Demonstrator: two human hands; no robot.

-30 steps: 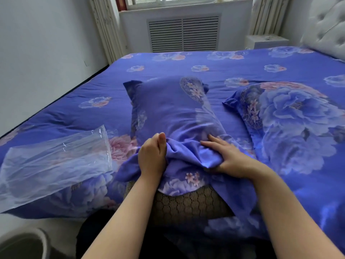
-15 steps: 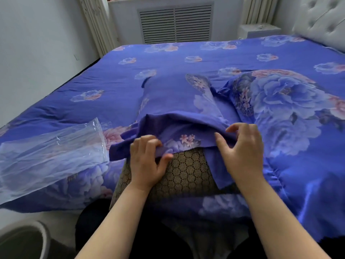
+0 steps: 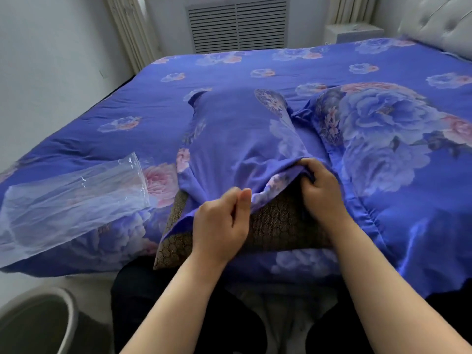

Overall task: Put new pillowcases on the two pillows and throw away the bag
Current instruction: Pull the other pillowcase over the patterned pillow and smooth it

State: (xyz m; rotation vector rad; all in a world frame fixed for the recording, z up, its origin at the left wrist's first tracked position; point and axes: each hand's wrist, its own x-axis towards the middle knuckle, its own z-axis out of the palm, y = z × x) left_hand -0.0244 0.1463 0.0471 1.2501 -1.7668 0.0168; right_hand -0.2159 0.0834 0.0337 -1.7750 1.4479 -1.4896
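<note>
Single head-worn wide-angle view, from bed (image 3: pixel 255 65) edge, facing forward and down across it toward far wall vent (image 3: pixel 237 24). Forearms enter from bottom, close to lens. No second view.

Home bedroom: bed (image 3: pixel 255 72) with floral cover, tufted headboard (image 3: pixel 439 24), nightstand (image 3: pixel 352 33).

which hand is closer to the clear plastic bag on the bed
Left. The left hand pinches the pillowcase hem, with the plastic bag lying apart to its left. The right hand grips the hem on the far side, farther from the bag.
</note>
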